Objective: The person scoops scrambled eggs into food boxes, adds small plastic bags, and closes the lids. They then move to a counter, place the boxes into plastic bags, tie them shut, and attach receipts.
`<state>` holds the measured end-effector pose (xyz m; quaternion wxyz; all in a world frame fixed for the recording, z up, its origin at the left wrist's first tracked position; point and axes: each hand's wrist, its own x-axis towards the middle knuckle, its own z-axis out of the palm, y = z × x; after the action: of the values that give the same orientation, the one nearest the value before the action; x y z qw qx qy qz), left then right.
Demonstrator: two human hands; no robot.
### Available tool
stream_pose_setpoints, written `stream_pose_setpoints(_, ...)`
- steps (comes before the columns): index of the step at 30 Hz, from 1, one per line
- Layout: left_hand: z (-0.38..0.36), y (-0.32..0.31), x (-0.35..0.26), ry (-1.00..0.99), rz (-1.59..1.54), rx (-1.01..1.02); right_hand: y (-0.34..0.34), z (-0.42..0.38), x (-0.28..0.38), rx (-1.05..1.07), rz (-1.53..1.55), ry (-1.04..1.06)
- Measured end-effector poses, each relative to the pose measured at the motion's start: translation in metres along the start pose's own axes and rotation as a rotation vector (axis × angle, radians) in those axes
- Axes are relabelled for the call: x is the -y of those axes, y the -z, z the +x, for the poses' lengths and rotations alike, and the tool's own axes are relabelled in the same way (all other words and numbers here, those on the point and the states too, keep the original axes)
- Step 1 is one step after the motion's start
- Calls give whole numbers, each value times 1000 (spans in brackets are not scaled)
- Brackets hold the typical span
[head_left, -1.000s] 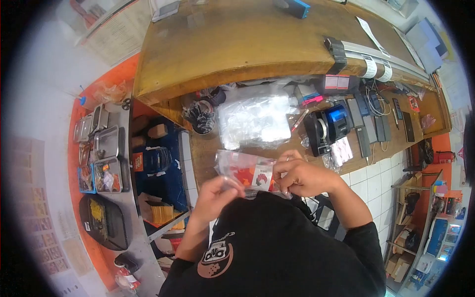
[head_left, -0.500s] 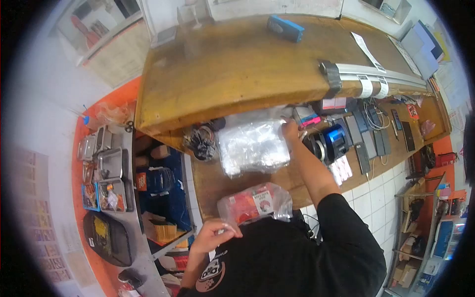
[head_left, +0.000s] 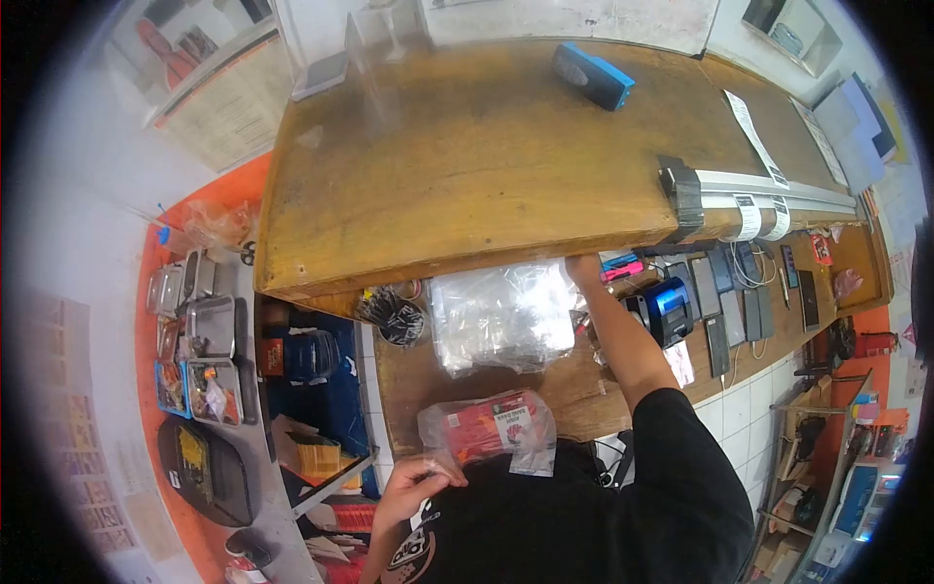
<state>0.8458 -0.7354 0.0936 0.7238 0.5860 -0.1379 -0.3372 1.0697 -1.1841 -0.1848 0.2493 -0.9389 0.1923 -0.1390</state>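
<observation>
My left hand (head_left: 413, 484) pinches the near corner of a clear plastic bag (head_left: 486, 428) with red packets and a white label inside, held low by my chest. My right hand (head_left: 585, 270) is stretched forward under the edge of the raised wooden counter (head_left: 467, 146), its fingers partly hidden there, beside the far right edge of a stack of clear plastic bags (head_left: 501, 316) on the lower wooden desk (head_left: 418, 375). What the fingers touch cannot be made out.
A black and blue label printer (head_left: 664, 310) stands right of my arm, with phones and cables (head_left: 749, 282) further right. A cup of dark items (head_left: 394, 319) sits left of the stack. Metal trays (head_left: 199, 341) line a shelf at left. A blue-edged device (head_left: 593, 76) lies on the counter top.
My right hand left the bag and reached forward to the back of the desk under the counter. My left hand lowered the bag towards my chest.
</observation>
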Motion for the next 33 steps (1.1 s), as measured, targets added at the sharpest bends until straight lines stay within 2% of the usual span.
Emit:
stream_pose_setpoints(2, 1, 0, 3, 29, -53, -9, 11, 3, -7, -47, -47, 156)
stream_pose_setpoints(3, 2, 2, 7, 10, -23, 7, 18, 4, -8, -43, -52, 155)
stream_pose_setpoints(5, 3, 2, 6, 8, -6, 13, 37, 5, -7, -207, 15, 335)
stream_pose_setpoints(6, 4, 2, 6, 5, 17, 17, 48, 5, -4, -203, 9, 334)
stream_pose_setpoints(9, 3, -2, 6, -15, -23, 4, 84, 1, 7, -183, 71, 265)
stream_pose_setpoints(11, 2, -3, 5, -8, -27, 0, 104, -4, 12, -131, 575, 65)
stream_pose_setpoints(15, 0, -3, 4, -4, 12, -1, 155, -14, 42, -128, 722, 29)
stream_pose_setpoints(17, -1, -3, 5, -3, 16, 1, 164, -13, 30, -59, 957, -176)
stream_pose_setpoints(18, -1, -2, 8, -27, 18, 7, 174, -15, 33, -59, 951, -171)
stream_pose_setpoints(20, -2, -1, 12, -55, 15, 16, 199, -22, 46, -44, 991, -343)
stream_pose_setpoints(21, -3, 0, 14, -47, 30, 13, 201, -23, 42, -46, 986, -338)
stream_pose_setpoints(23, -5, 0, 16, -43, 41, 9, 203, -24, 32, -21, 1258, -202)
stream_pose_setpoints(26, -7, 0, 17, -32, -2, -13, 230, -46, 61, 5, 1420, -242)
stream_pose_setpoints(30, -10, 1, 17, -22, 5, -44, 234, -65, 55, 81, 1535, -309)
stream_pose_setpoints(32, -12, 2, 20, -20, -1, -65, 226, -73, 39, 272, 1607, -56)
stream_pose_setpoints(33, -13, 3, 21, -16, -20, -94, 239, -86, 74, 199, 1544, -198)
